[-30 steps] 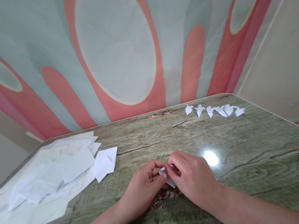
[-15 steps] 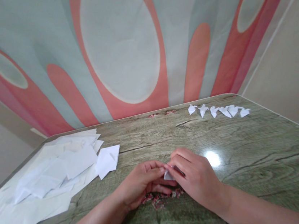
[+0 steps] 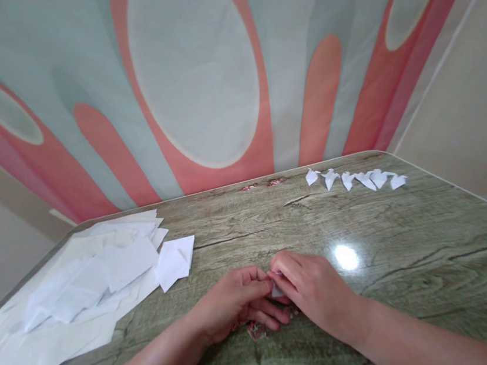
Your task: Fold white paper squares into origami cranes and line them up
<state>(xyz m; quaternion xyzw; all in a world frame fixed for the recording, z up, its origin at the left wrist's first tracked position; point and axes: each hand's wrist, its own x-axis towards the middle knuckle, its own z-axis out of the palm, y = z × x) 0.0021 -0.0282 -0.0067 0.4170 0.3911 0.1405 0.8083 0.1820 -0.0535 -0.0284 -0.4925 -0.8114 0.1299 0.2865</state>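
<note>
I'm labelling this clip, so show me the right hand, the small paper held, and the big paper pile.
Right hand (image 3: pixel 317 295), head view: on its back.
Small paper (image 3: pixel 277 292), head view: on its uncovered patch.
Paper pile (image 3: pixel 84 281), head view: near its middle.

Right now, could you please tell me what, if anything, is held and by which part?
A small piece of white paper, pinched between the left hand and the right hand, seemingly near its upper edge; they cover most of it.
</note>
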